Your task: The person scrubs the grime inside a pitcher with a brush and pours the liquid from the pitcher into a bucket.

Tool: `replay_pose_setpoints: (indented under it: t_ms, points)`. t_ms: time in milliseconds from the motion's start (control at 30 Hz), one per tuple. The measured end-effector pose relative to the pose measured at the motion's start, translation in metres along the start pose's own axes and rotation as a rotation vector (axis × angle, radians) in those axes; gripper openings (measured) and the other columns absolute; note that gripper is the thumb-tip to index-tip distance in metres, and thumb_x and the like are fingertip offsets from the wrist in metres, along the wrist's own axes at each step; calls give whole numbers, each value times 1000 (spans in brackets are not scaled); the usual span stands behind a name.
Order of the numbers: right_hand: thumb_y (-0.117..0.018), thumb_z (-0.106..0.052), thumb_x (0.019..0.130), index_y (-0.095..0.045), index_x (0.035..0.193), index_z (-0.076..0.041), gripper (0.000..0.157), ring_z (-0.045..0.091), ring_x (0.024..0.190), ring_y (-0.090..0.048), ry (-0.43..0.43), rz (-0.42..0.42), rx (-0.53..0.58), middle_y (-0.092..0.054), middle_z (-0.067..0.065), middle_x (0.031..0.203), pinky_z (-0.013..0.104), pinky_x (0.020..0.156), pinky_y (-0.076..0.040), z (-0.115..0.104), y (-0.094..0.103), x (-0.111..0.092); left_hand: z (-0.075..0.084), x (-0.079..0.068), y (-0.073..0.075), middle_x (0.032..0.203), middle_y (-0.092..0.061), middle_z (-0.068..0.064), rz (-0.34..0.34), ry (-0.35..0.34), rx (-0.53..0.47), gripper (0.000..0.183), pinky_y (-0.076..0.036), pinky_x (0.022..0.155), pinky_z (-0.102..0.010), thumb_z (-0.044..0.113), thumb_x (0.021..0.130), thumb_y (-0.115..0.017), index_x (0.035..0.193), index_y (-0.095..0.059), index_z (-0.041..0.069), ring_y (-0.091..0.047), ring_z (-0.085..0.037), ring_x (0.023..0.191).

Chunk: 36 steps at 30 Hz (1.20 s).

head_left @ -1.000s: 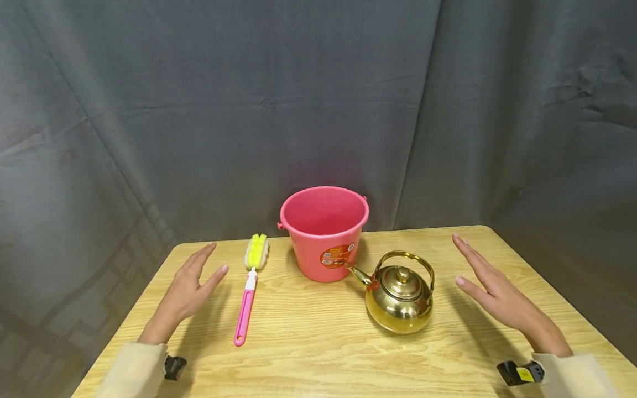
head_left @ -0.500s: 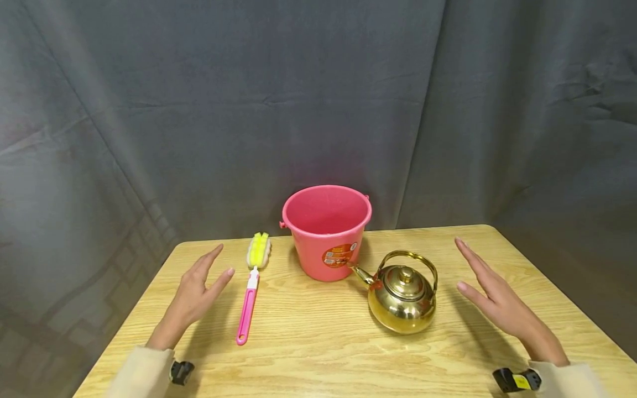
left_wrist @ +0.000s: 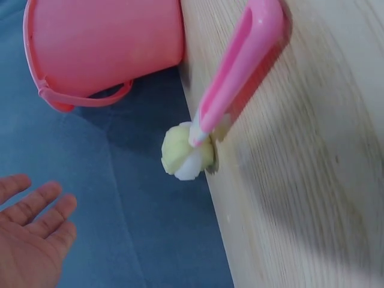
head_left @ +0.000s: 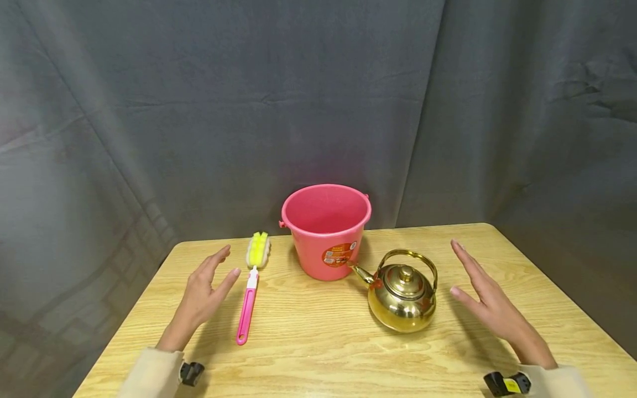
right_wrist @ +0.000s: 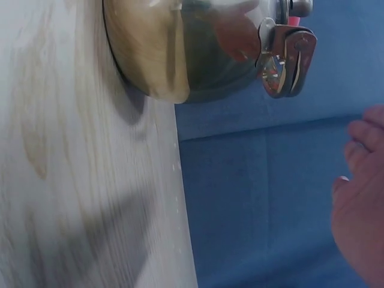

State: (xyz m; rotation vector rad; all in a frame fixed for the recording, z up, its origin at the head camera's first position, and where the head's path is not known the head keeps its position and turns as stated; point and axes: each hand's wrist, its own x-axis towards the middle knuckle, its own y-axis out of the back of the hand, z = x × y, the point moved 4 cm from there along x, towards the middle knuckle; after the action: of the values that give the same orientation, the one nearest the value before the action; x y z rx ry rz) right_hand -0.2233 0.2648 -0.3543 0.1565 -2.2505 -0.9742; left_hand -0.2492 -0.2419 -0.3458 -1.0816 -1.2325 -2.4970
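Observation:
My left hand [head_left: 203, 294] hovers over the table's left side, fingers straight and thumb apart, holding nothing. Just right of it lies a sponge brush [head_left: 246, 309] with a pink handle and a yellow-and-white head, also in the left wrist view. My right hand [head_left: 490, 303] is held up at the right with straight fingers and touches nothing. Nearest to it stands a shiny brass-coloured teapot [head_left: 402, 307], lid on and handle upright, its spout pointing left toward the bucket. A pink bucket [head_left: 313, 251] stands upright at the back middle; its bottom inside is hidden.
The wooden table [head_left: 308, 354] ends at the back against a grey curtain [head_left: 249, 110], which also hangs along both sides. In the left wrist view the bucket's handle [left_wrist: 90, 101] hangs down its side. Dark wrist cameras [head_left: 191, 374] sit on both wrists.
My left hand has drifted a little to the right, closer to the brush. My right hand has shifted slightly left toward the teapot. The brush, bucket and teapot stay in place.

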Motion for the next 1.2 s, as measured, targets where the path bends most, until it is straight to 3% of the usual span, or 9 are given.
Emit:
replay_pose_setpoints:
  t_ms: [467,767,1000,1200]
  points:
    - [-62,-7,80,-11,143,-13,81,22,131,-10,-6,-24,-6,-10,5,147,17,99,-11,-2,-13,0,12,2,-10,113,-55,-11,7,-21,-45,47,-40,79,-47,19,84,-60,126,-47,6,-52,-26,100]
    - [-62,-7,79,-11,143,-14,83,23,131,-10,-21,-36,6,-10,4,147,19,100,-10,-3,-17,-3,18,3,-16,116,-54,-10,-22,-33,-59,48,-41,80,-47,22,84,-60,127,-47,7,-52,-25,100]
    - [-65,-10,77,-11,143,-14,86,22,131,-11,-16,-46,-4,-9,2,147,20,101,-10,-3,-20,0,22,3,-18,116,-54,-6,-42,-30,-67,48,-45,78,-39,23,84,-61,128,-47,9,-51,-21,100]
    - [-70,-13,74,-11,143,-12,91,23,131,-13,-4,-46,-31,-11,4,147,16,99,-10,-8,-22,1,24,2,-23,115,-54,-5,-56,-9,-86,50,-45,78,-39,25,82,-63,127,-48,9,-52,-21,100]
